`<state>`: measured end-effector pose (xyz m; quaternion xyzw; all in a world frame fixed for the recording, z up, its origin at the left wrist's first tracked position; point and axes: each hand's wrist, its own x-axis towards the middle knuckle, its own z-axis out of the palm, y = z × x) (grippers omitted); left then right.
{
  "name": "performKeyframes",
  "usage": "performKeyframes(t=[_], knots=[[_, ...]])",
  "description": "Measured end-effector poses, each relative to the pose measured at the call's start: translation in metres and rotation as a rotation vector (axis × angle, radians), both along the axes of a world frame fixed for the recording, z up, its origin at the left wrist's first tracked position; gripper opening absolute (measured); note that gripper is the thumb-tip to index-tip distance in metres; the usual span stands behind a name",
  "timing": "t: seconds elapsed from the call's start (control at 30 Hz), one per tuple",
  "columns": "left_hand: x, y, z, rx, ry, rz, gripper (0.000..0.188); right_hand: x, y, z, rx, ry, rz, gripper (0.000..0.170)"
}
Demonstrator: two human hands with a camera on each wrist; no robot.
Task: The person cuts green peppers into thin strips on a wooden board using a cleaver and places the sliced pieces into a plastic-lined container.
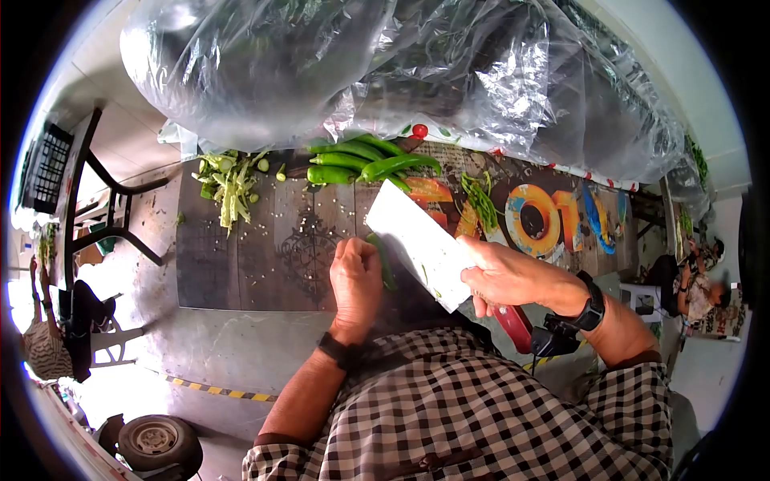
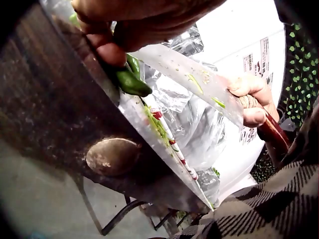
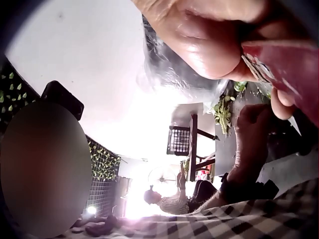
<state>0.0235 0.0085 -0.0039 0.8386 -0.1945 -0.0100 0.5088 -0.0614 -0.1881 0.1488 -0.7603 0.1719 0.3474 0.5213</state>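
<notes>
My left hand grips a green pepper near the table's front edge. In the left wrist view the pepper's tip sticks out from under the fingers of that hand. My right hand is curled round a wide cleaver, its blade tilted just right of the pepper. Green scraps cling to the blade. The red handle lies in my right hand. Several whole peppers lie behind the hands; whether blade and pepper touch, I cannot tell.
Cut green pieces lie at the table's back left, with seeds scattered nearby. Thin green stems rest right of the blade. Clear plastic covers a bulky heap along the back. People sit at far left and far right; a wheel is at lower left.
</notes>
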Motion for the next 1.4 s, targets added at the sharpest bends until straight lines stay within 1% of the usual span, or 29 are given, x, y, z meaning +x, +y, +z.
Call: performKeyframes(t=[0.13, 0.23, 0.33, 0.43, 0.5, 0.53, 0.63, 0.7, 0.8, 1.07, 1.17, 1.2, 1.3, 1.4], knots=[[-0.001, -0.002, 0.001, -0.022, 0.009, 0.006, 0.006, -0.001, 0.002, 0.010, -0.040, 0.030, 0.024, 0.031], [-0.001, -0.001, 0.001, -0.012, -0.003, -0.001, 0.005, 0.001, 0.002, 0.018, -0.042, 0.058, 0.006, 0.028], [-0.001, -0.002, 0.002, -0.018, -0.011, -0.004, 0.006, 0.007, 0.003, 0.014, 0.006, 0.029, 0.019, 0.045], [-0.001, -0.002, 0.004, -0.020, -0.033, -0.011, 0.006, 0.007, 0.006, 0.009, -0.031, 0.020, 0.041, 0.044], [0.000, 0.000, 0.002, -0.007, -0.091, -0.030, 0.005, 0.005, 0.010, 0.014, -0.034, 0.020, 0.039, 0.042], [0.000, -0.001, 0.001, -0.008, -0.075, -0.026, 0.005, 0.003, 0.012, 0.016, -0.037, 0.018, 0.038, 0.041], [0.000, -0.001, 0.000, -0.006, -0.047, -0.012, 0.005, -0.006, 0.012, 0.017, -0.052, 0.038, 0.072, 0.023], [0.000, -0.002, 0.002, -0.004, -0.052, -0.013, 0.005, -0.007, 0.013, 0.014, -0.051, 0.009, 0.068, 0.022], [-0.002, -0.002, 0.006, -0.023, 0.043, -0.016, 0.009, -0.004, 0.015, 0.008, -0.046, -0.027, 0.062, 0.022], [-0.001, -0.001, 0.003, -0.007, 0.017, -0.036, 0.008, -0.008, 0.026, 0.005, -0.051, -0.053, 0.054, 0.021], [-0.001, -0.001, 0.004, 0.012, 0.027, -0.029, 0.007, -0.021, 0.027, 0.010, -0.006, 0.017, 0.002, 0.020], [-0.001, -0.001, 0.004, 0.018, 0.031, -0.025, 0.006, -0.021, 0.028, 0.013, -0.022, -0.004, 0.022, 0.028], [0.000, -0.001, 0.001, 0.015, -0.059, -0.025, 0.006, -0.024, 0.030, 0.011, -0.048, -0.009, 0.030, 0.027], [0.000, -0.001, 0.005, 0.042, 0.027, -0.042, 0.005, -0.032, 0.029, 0.003, -0.057, 0.002, 0.043, 0.016]])
